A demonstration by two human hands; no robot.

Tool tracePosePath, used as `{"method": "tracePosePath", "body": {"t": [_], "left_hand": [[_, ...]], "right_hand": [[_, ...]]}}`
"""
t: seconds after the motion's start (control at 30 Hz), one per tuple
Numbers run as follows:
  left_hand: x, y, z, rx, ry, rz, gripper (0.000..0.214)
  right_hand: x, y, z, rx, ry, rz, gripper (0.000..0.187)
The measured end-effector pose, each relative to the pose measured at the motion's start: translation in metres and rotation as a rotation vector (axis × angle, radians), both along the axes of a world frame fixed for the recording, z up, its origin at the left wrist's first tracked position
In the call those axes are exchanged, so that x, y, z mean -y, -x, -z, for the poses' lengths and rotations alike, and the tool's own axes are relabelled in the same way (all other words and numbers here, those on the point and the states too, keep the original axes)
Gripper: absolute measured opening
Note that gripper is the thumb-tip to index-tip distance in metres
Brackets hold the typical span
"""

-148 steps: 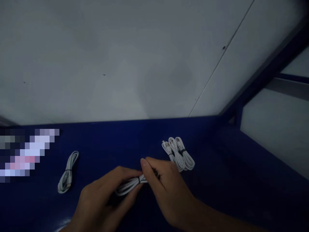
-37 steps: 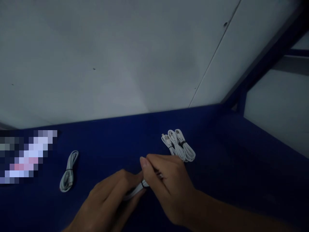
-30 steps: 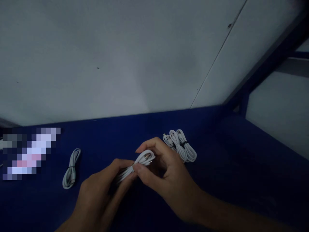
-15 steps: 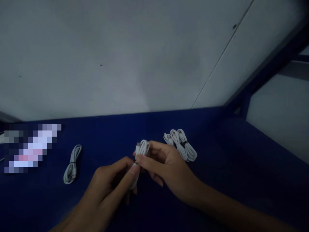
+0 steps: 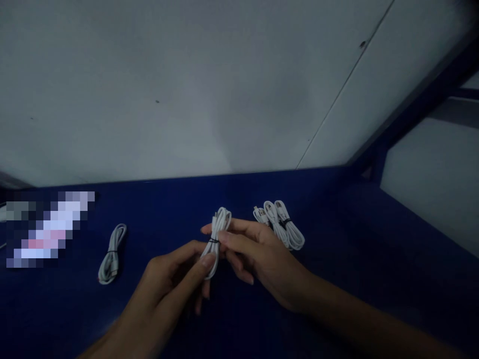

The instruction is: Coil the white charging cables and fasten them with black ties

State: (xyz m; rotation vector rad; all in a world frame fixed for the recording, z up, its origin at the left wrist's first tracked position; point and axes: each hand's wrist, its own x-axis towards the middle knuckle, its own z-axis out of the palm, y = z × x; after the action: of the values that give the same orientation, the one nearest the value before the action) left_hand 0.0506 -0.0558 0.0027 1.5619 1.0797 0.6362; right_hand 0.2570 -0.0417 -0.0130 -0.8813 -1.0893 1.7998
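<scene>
Between my two hands is a coiled white USB cable, bound round its middle with a black tie. My left hand pinches the lower end of the coil between thumb and fingers. Higher up, my right hand grips it, with the thumb beside the tie and fingers behind. One metal plug shows near the top of the coil. Behind my right hand lie several tied white cables side by side, partly covered by it. Another coiled cable, also tied in black, rests off to the left.
The blue tabletop runs back to a pale wall panel. At the far left lies a bright, pixelated object that I cannot make out. A dark blue frame bar slants along the right side.
The held cable has turned and risen slightly in my fingers. Its tie and lower loop now show more, and my right thumb has shifted to the tie's right side.
</scene>
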Motion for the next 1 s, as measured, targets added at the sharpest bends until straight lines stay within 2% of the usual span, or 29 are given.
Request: {"method": "tracePosePath", "body": {"t": [0.27, 0.5, 0.73, 1.0], "left_hand": [[0.000, 0.004, 0.003, -0.101, -0.253, -0.074, 0.018], [0.003, 0.005, 0.002, -0.106, -0.397, -0.093, 0.018], [0.008, 0.009, 0.008, -0.066, -0.508, -0.205, 0.019], [0.006, 0.007, 0.011, -0.042, -0.598, -0.199, 0.019]], "right_hand": [[0.005, 0.000, 0.001, -0.006, -0.018, -0.035, 0.028], [0.010, 0.003, -0.005, 0.079, -0.193, 0.019, 0.020], [0.013, 0.001, -0.011, 0.132, -0.279, 0.029, 0.018], [0.015, 0.000, -0.009, 0.195, -0.368, 0.034, 0.014]]}}
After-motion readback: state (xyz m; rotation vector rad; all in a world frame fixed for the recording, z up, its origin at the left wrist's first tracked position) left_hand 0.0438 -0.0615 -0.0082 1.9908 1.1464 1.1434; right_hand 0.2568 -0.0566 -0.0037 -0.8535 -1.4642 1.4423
